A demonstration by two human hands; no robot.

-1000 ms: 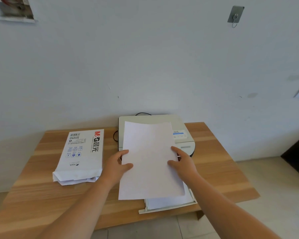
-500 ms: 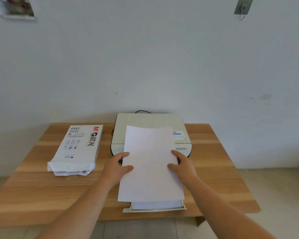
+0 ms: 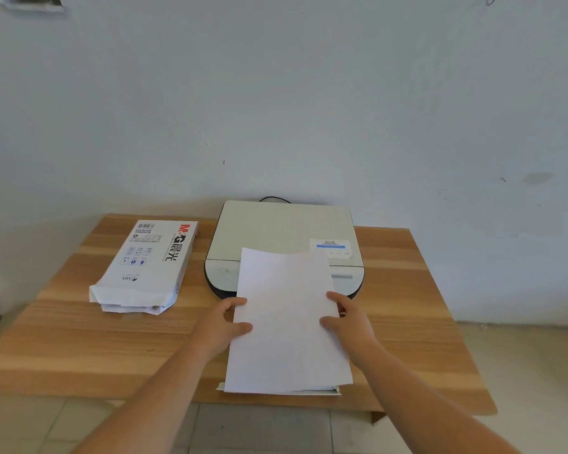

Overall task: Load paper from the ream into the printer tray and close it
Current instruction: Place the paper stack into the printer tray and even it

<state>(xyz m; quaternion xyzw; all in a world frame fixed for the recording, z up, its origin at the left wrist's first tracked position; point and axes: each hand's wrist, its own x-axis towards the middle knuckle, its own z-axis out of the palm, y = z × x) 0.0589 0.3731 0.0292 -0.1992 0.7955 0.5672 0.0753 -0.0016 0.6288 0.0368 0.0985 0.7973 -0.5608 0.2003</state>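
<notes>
A stack of white paper hangs over the pulled-out printer tray, whose front lip peeks out under the sheets' near edge. My left hand grips the stack's left edge and my right hand grips its right edge. The stack's far end overlaps the front of the flat beige printer. The opened white ream wrapper with red and black print lies on the table to the left of the printer.
The wooden table stands against a pale wall. A black cable runs behind the printer. The tray's front reaches the table's near edge, and tiled floor lies to the right and below.
The paper stack has come down and toward me over the tray, now covering nearly all of it. My view has tilted down slightly and both hands have kept their grip.
</notes>
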